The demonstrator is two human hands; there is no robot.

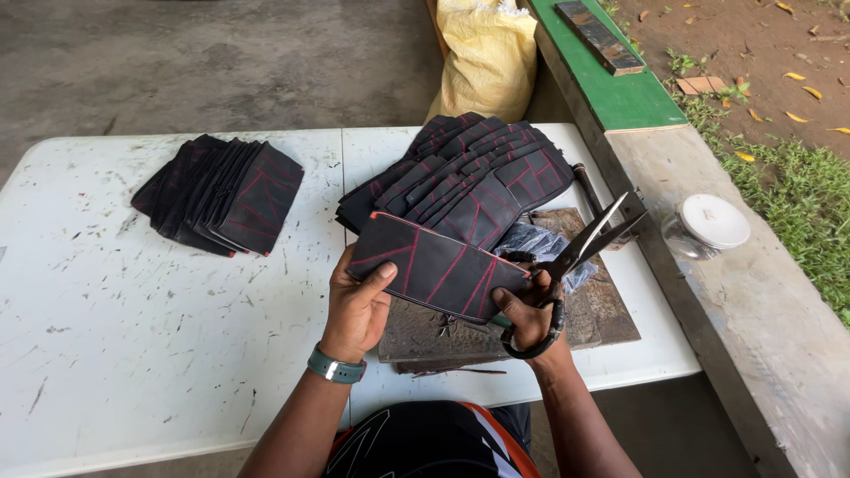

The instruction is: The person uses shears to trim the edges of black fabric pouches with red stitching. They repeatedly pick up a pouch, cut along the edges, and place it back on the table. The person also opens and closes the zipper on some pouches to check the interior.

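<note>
Head view looks down on a scuffed white folding table [177, 336]. At its near middle the left hand [357, 305], a grey-green watch [336, 367] on its wrist, grasps the left end of a black leather piece with red stitched lines [434, 265], thumb on top. The right hand [529, 314] steadies the piece's right end while its fingers are closed through the handles of large black scissors [575, 257], blades parted and pointing up-right. Behind lies a fanned heap of similar stitched pieces [478, 173]; a smaller stack [221, 195] sits well apart at far left. A yellow sack [487, 62] stands beyond the table, and a white round lid [713, 221] rests on the concrete ledge [753, 301].
</note>
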